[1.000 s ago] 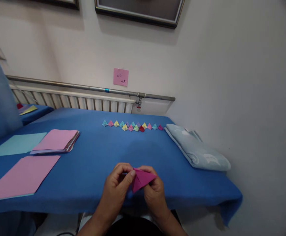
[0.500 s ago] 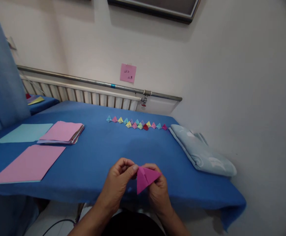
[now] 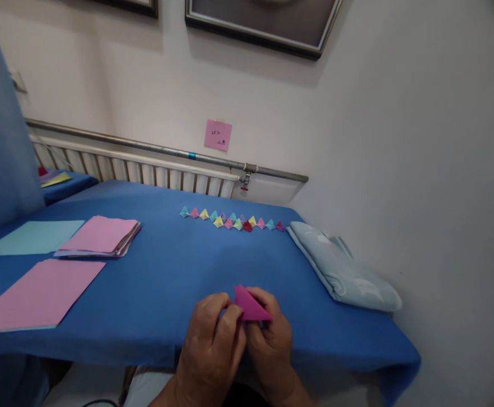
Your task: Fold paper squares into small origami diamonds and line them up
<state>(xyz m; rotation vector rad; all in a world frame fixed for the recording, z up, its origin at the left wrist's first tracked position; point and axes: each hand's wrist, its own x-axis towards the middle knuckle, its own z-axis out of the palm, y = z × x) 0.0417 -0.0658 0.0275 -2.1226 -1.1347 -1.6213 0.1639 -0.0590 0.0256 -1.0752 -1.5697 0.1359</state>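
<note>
A folded magenta origami paper (image 3: pixel 252 306), roughly triangular, is held up between my two hands over the front edge of the bed-like surface. My left hand (image 3: pixel 215 339) pinches its lower left corner, fingertips curled in and partly hidden. Around its right side and underside, my right hand (image 3: pixel 272 333) is closed, with the thumb below and fingers behind. Farther back lie several small folded paper pieces (image 3: pixel 229 223) in different colours, set out in two neighbouring rows.
At left lie a stack of coloured paper (image 3: pixel 100 233), a light blue sheet (image 3: pixel 33 237) and a larger pink sheet (image 3: pixel 39 294), all on the blue cloth (image 3: pixel 157 282). A folded pale blanket (image 3: pixel 342 265) rests at right. Behind runs a radiator (image 3: pixel 145 171) with a pipe.
My left hand has shifted from the paper's upper left to its lower left, back of the hand turned up. The paper has turned and looks narrower. The view has tilted up slightly.
</note>
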